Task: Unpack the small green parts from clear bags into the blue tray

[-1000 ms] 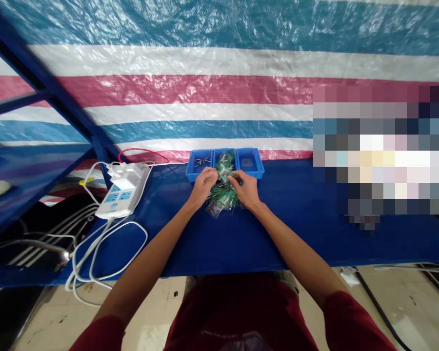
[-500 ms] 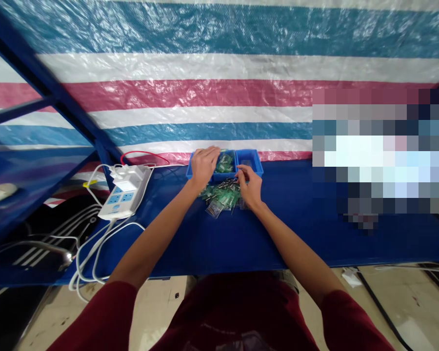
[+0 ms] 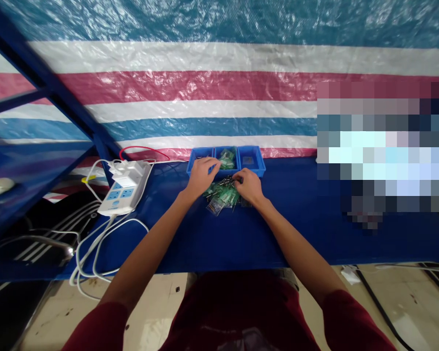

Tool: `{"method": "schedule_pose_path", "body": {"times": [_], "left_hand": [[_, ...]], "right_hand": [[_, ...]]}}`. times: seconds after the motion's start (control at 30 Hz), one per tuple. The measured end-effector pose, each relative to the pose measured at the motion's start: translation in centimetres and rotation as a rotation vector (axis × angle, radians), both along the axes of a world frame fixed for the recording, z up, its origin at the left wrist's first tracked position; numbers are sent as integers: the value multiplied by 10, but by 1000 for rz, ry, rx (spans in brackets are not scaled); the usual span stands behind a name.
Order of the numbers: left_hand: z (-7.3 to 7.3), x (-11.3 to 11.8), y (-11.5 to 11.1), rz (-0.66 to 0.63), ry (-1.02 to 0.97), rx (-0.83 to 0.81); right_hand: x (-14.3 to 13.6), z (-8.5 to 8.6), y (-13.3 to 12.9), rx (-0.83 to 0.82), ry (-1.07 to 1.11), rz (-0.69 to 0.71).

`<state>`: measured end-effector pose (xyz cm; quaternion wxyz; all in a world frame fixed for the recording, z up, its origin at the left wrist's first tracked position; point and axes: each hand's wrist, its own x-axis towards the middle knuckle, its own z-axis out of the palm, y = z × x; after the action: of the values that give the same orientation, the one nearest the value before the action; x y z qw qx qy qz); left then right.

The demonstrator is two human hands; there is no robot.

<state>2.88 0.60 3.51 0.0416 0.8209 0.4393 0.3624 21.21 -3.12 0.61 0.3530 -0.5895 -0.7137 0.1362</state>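
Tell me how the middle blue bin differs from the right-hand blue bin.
The middle bin holds a heap of green items; the right-hand bin holds a flat greyish item. The middle bin sits between two others, while the right-hand bin ends the row. Both are blue and open-topped.

Arms (image 3: 154, 242) forward, left fingers (image 3: 207, 162) loosely parted, right fingers (image 3: 242, 175) bent

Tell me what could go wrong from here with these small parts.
The right hand is at a jumbled pile of green and dark pieces, so extra ones might drag along. The left hand partly hides the left blue bin, so it might bump it.
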Motion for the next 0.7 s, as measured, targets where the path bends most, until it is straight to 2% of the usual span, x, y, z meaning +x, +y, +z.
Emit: {"method": "schedule_pose_path", "body": {"times": [0.1, 0.2, 0.33, 0.53, 0.7], "left_hand": [[-9, -8, -18, -4, -132, -1], [-18, -12, -26, -11, -147, 2], [-25, -13, -26, -19, -80, 28], [-36, -14, -22, -172, 106, -51], [-39, -14, -21, -231, 159, -71]], "right_hand": [[-2, 1, -2, -87, -104, 8], [-4, 2, -3, -107, -161, 0], [-6, 2, -5, -69, -220, -4], [-12, -1, -6, -85, -268, 18], [-11, -1, -5, -100, -251, 15]]}}
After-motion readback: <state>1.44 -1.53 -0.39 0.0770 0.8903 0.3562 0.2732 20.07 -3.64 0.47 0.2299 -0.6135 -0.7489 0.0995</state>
